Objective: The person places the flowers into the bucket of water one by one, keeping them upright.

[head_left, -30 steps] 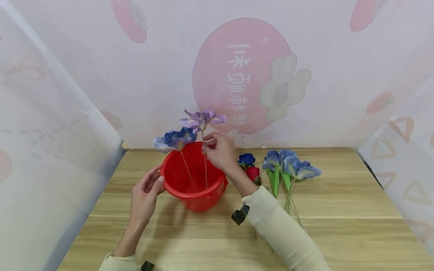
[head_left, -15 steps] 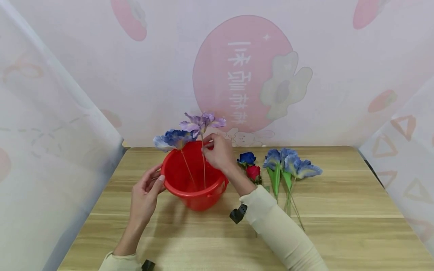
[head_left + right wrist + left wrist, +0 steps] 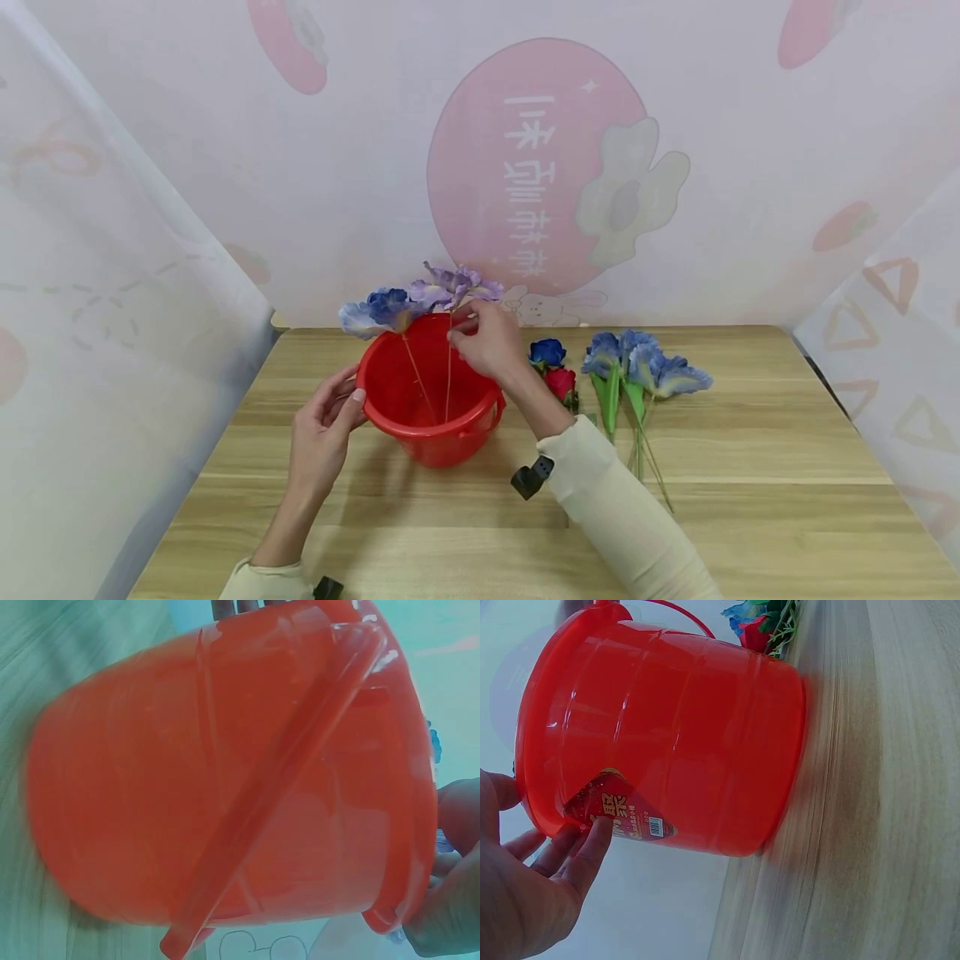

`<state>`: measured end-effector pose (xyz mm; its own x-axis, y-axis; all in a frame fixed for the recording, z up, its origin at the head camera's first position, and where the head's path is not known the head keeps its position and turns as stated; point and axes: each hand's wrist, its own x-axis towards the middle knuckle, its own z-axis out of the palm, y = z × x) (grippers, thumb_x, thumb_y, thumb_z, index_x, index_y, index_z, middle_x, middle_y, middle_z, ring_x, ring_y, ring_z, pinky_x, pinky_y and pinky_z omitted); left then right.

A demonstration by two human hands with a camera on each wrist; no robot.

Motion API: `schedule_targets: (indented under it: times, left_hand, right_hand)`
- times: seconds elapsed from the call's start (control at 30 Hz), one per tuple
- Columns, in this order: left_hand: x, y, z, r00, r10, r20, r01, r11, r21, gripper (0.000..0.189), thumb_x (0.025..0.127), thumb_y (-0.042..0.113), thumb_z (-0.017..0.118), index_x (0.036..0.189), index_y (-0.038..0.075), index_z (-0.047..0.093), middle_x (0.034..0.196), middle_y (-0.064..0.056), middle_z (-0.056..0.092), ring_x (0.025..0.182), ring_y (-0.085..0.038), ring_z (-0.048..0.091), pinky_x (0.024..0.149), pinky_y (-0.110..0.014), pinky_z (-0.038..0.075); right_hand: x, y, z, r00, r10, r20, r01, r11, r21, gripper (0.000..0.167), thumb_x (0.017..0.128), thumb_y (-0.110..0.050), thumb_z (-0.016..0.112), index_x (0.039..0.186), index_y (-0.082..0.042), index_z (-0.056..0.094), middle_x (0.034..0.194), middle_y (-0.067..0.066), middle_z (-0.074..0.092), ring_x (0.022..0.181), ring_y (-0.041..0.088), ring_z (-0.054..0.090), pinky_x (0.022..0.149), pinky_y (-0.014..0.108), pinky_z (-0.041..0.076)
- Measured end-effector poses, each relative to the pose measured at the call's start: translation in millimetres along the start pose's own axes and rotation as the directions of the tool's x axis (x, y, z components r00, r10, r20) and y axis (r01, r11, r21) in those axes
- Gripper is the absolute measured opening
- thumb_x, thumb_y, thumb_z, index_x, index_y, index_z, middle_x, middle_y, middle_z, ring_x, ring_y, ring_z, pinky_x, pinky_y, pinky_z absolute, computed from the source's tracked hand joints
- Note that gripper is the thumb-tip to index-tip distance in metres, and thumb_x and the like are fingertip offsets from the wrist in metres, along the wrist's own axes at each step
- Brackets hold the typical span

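A red plastic bucket (image 3: 442, 450) stands upright on the table, its handle hanging down the side in the right wrist view. My left hand (image 3: 318, 433) holds the bucket's left rim, thumb at the edge and fingers along the outer wall. With thumb and fingertips, my right hand (image 3: 491, 342) pinches the stem of a purple artificial iris (image 3: 453, 287) over the bucket's far right rim. The stem reaches down inside. Leaning to the left in the same bucket is a blue artificial iris (image 3: 386, 310). Its bloom rises above the rim.
Right of the bucket lie a blue rose (image 3: 547, 352) and a red rose (image 3: 561, 383), partly behind the right forearm. Several blue irises (image 3: 652, 362) with green leaves lie farther right on the wooden table (image 3: 787, 433). A printed curtain (image 3: 360, 167) stands behind the table.
The purple iris has sunk lower, its bloom now nearer the right hand and the stem's lower end slightly farther left. The left hand and bucket have stayed put.
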<state>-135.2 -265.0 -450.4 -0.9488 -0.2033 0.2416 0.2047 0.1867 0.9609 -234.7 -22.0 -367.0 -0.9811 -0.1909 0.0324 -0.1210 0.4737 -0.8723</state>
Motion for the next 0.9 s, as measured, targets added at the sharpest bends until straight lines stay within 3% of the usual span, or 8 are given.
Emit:
schedule_targets:
  times: [0.33,0.47,0.6,0.9]
  left_hand:
    - [0.4,-0.8,-0.1,1.0,0.001,-0.002,-0.001,1.0,-0.004,0.043,0.108,0.014,0.065,0.15,0.005,0.061,0.129,-0.009,0.071,0.109,-0.01,0.077,0.085,-0.022,0.066]
    - [0.5,-0.4,0.2,1.0,-0.001,-0.003,0.001,1.0,-0.007,0.042,0.108,0.014,0.065,0.149,0.005,0.061,0.128,-0.009,0.071,0.109,-0.01,0.077,0.085,-0.022,0.066]
    - [0.6,-0.4,0.7,1.0,-0.001,-0.003,0.001,1.0,-0.01,0.042,0.108,0.014,0.065,0.149,0.005,0.061,0.128,-0.008,0.071,0.109,-0.01,0.077,0.085,-0.023,0.066]
    - [0.8,-1.6,0.8,1.0,-0.009,-0.009,0.008,1.0,-0.027,0.043,0.108,0.013,0.065,0.149,0.003,0.061,0.126,-0.005,0.072,0.108,-0.01,0.077,0.084,-0.022,0.066]
  right_hand:
    - [-11.7,0.0,-10.6,1.0,-0.011,0.012,0.011,0.998,0.055,0.035,0.1,-0.015,0.077,0.132,-0.005,0.07,0.116,0.014,0.079,0.084,0.027,0.08,0.071,0.033,0.069]
    - [-20.5,1.5,-21.1,1.0,-0.01,0.018,0.008,0.993,0.116,0.037,0.1,-0.015,0.077,0.134,-0.004,0.069,0.119,0.016,0.078,0.095,0.036,0.08,0.075,0.038,0.07]
    - [-28.8,7.3,-34.5,1.0,-0.004,-0.005,0.005,0.986,0.168,0.038,0.099,-0.016,0.078,0.135,-0.006,0.069,0.122,0.015,0.077,0.105,0.035,0.078,0.08,0.043,0.07]
    - [-46.4,24.7,-72.3,0.999,-0.009,-0.053,0.023,0.967,0.255,0.041,0.1,-0.017,0.078,0.138,-0.009,0.068,0.126,0.016,0.075,0.109,0.031,0.077,0.076,0.034,0.07]
